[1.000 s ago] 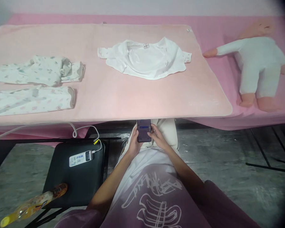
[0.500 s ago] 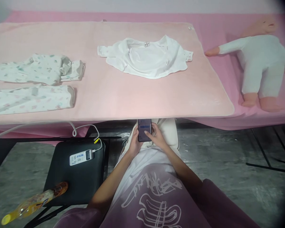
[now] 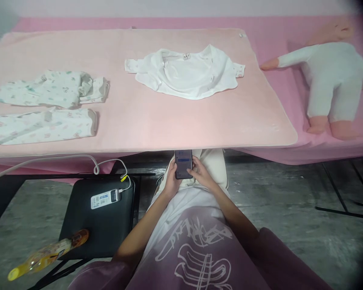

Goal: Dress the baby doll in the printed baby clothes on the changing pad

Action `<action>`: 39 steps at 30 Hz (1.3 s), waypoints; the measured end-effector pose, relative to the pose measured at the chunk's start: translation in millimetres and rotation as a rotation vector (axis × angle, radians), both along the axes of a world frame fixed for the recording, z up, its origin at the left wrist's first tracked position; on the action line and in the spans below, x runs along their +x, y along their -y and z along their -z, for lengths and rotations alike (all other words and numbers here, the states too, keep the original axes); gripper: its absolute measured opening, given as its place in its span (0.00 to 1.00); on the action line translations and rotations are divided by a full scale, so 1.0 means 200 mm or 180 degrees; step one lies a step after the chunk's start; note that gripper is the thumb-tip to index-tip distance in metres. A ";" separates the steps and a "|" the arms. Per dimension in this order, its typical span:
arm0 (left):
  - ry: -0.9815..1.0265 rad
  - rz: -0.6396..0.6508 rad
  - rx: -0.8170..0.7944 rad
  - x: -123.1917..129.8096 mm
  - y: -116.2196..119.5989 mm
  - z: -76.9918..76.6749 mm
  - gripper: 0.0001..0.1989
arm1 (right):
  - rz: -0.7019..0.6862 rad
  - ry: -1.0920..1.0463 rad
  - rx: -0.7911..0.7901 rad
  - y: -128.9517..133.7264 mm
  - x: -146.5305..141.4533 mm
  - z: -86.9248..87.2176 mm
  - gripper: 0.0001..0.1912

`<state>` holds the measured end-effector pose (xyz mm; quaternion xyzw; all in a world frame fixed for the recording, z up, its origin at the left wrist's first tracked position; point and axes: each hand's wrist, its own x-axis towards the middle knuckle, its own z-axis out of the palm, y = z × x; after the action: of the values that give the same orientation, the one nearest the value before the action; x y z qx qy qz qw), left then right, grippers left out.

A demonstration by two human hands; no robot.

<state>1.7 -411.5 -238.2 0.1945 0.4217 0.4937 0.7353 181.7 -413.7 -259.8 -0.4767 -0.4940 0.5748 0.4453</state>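
Over my lap, just below the table's near edge, a dark smartphone (image 3: 183,166) with a lit screen is held upright between both hands. My left hand (image 3: 171,180) grips its left side, thumb along the edge. My right hand (image 3: 201,173) wraps the right side, its thumb at the lower right of the screen. On the pink mat (image 3: 199,125) beyond lies a white baby top (image 3: 187,82), spread out with its neck towards the far side. Two folded patterned baby garments lie to the left, an upper one (image 3: 42,89) and a lower one (image 3: 45,127).
A baby doll (image 3: 335,76) in white lies on the pink sheet (image 3: 278,44) at the right. Left of me, a black stool (image 3: 109,233) carries a white power bank (image 3: 104,199) with a cable (image 3: 78,156), and a yellow-capped bottle (image 3: 45,255) lies at its edge.
My right thumb has moved from the middle of the phone screen to its lower right edge. The view has shifted slightly; both hands still hold the phone.
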 end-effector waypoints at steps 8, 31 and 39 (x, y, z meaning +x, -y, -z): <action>0.0004 0.0000 -0.0038 0.00 0.00 -0.01 0.30 | -0.0116 0.0057 0.0147 -0.01 0.04 0.02 0.39; -0.0357 -0.0045 -0.0004 0.01 0.00 0.00 0.32 | 0.0208 -0.0320 -0.0212 0.00 -0.03 -0.04 0.31; -0.0307 0.0245 0.0069 -0.01 0.02 -0.02 0.41 | 0.0296 -0.0149 -0.0215 0.00 -0.02 -0.01 0.33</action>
<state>-0.4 -416.4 -235.2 0.2421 0.4435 0.4597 0.7304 176.7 -413.8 -257.7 -0.5003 -0.4410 0.5809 0.4667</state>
